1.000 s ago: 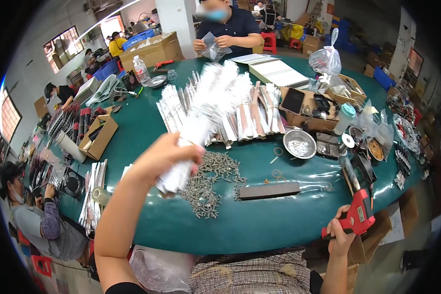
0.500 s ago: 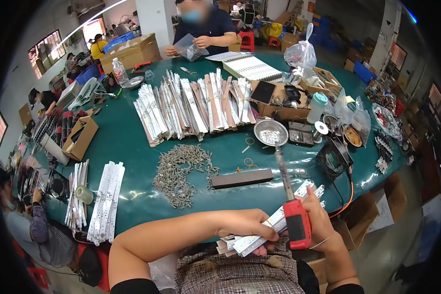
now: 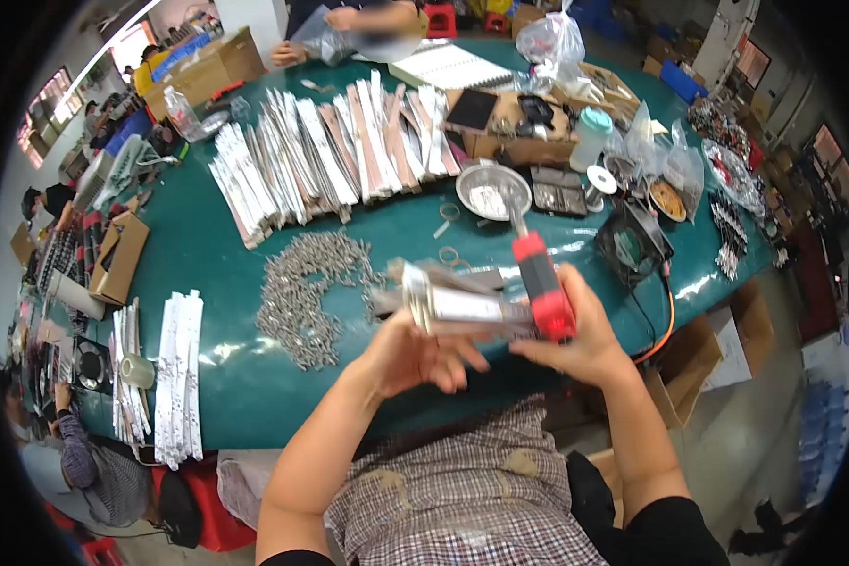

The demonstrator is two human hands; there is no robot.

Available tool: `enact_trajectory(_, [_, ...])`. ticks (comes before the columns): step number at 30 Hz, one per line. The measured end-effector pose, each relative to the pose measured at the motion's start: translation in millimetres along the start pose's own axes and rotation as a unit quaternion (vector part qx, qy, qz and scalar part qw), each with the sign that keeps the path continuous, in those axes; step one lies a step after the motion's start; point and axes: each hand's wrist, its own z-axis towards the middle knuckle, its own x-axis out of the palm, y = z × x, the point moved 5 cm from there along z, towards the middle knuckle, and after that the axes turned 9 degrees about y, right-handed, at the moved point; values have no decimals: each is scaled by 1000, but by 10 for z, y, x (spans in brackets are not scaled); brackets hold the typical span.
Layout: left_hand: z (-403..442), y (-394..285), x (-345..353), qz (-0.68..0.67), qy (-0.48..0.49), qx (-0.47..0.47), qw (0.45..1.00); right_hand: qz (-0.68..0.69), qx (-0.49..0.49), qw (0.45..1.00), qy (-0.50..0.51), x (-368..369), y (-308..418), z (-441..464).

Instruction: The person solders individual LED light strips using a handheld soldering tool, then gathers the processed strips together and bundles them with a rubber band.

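A bundle of white LED strips [image 3: 467, 307], blurred by motion, is raised above the table's front edge. My right hand [image 3: 580, 335] is closed around the bundle's right end and a red-and-black-handled tool [image 3: 542, 288]. The tool's metal shaft points away from me toward a metal bowl [image 3: 493, 191]; its tip is hard to make out. My left hand [image 3: 415, 354] is at the bundle's left end, palm near the strips and fingers spread; its thumb is mostly hidden. Behind the strips lies a dark bar [image 3: 486, 277], partly covered.
A pile of screws [image 3: 311, 292] lies left of centre, behind it a broad row of strips [image 3: 335, 151]. More strips [image 3: 179, 377] lie at the left. A small fan [image 3: 632, 241] with an orange cable stands right. Across the green table [image 3: 226, 406] a person holds a plastic bag [image 3: 323, 42].
The strip bundle has risen from my lap and turned nearly level. My left hand has loosened and spread its fingers. My right hand and the tool have moved up and left; the view has shifted.
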Motion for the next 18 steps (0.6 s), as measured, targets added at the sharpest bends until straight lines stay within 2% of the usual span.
enact_trajectory(2, [29,155,-303,0,-142,96,985,9,64,998,0,28,-45,110])
enact_trajectory(4, [41,50,-9,126,-302,109,939,-1,86,996,-7,93,-60,179])
enact_trajectory(5, [100,124,-33,85,-223,182,954,-2,88,996,-5,128,-59,202])
enact_trajectory(6, [138,124,61,132,-200,202,950,-5,88,996,-10,159,-53,220])
enact_trajectory(8, [278,83,270,83,-156,232,957,-9,86,996,-12,219,-30,267])
enact_trajectory(9, [346,88,278,71,-184,265,944,-27,93,995,-22,232,-19,282])
enact_trajectory(11, [454,93,218,40,-212,264,940,-49,99,993,-31,218,-1,277])
enact_trajectory(13, [515,37,247,21,-242,267,932,-103,37,994,-21,118,93,233])
enact_trajectory(14, [548,8,296,17,-240,268,933,-107,40,993,-19,50,118,197])
enact_trajectory(16, [616,-10,367,-1,-230,256,939,-73,11,997,-10,-107,234,93])
enact_trajectory(17, [661,-18,378,6,-218,243,945,-56,50,997,9,-199,248,34])
enact_trajectory(18, [697,-18,375,11,-223,232,947,66,89,994,8,-256,235,-27])
